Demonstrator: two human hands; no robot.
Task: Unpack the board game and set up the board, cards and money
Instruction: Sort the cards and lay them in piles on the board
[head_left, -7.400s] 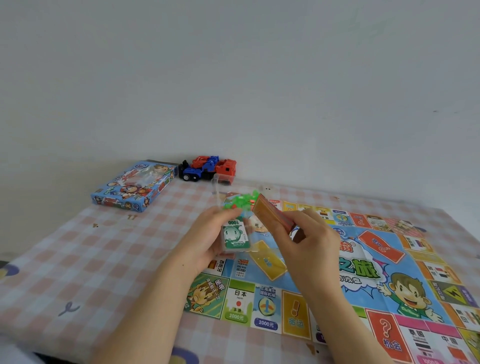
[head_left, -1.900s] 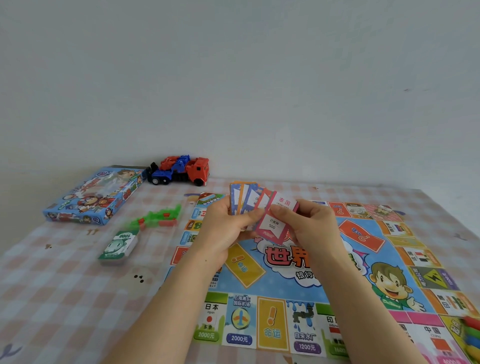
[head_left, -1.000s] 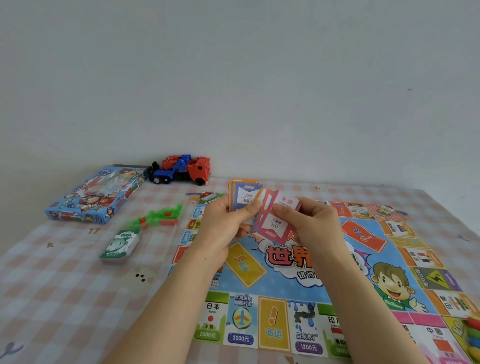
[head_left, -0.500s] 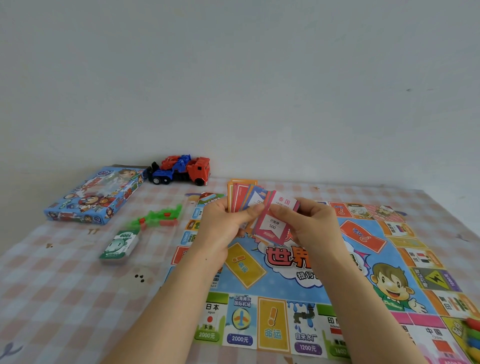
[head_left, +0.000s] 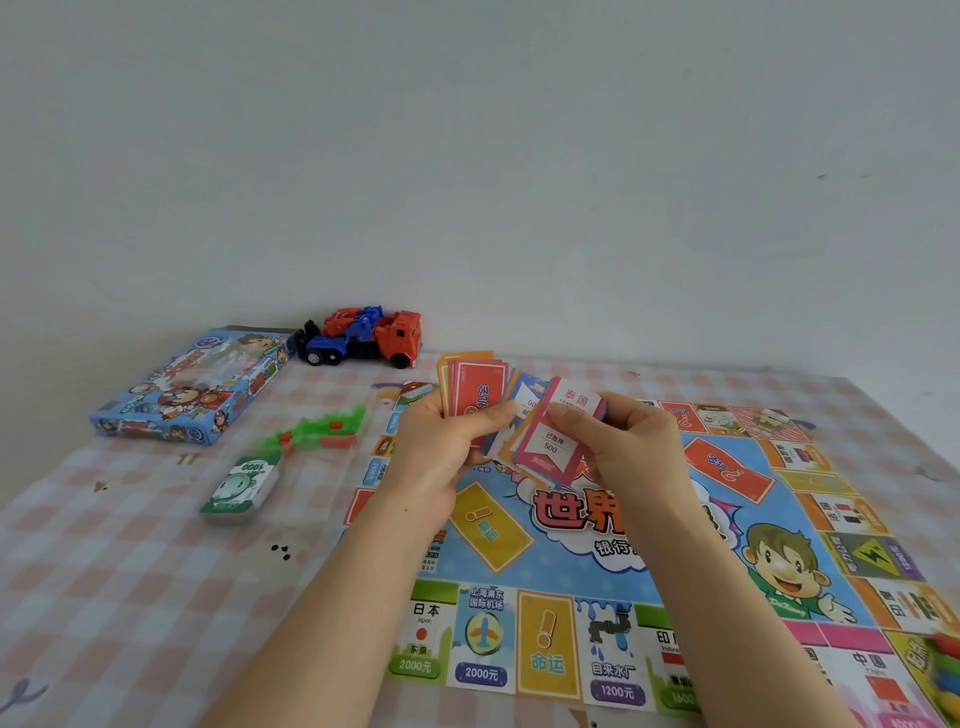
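The colourful game board (head_left: 649, 561) lies unfolded on the checked tablecloth. Above its far left part, my left hand (head_left: 441, 457) holds a fan of cards (head_left: 478, 395), red and orange ones at the front. My right hand (head_left: 634, 452) pinches a pink-bordered card (head_left: 558, 436) at the right end of the fan. A stack of green play money (head_left: 241, 486) lies on the cloth left of the board. Green and red plastic pieces (head_left: 319, 431) lie just beyond the money.
The blue game box (head_left: 192, 387) sits at the far left by the wall. A red and blue toy truck (head_left: 363, 338) stands beside it. Coloured pieces (head_left: 948, 670) show at the right edge. The tablecloth (head_left: 130, 597) covers the table.
The money stack and green pieces left my hands and now lie on the cloth. Over the last second my left thumb has been shifting cards in the fan, bringing a red one to the front.
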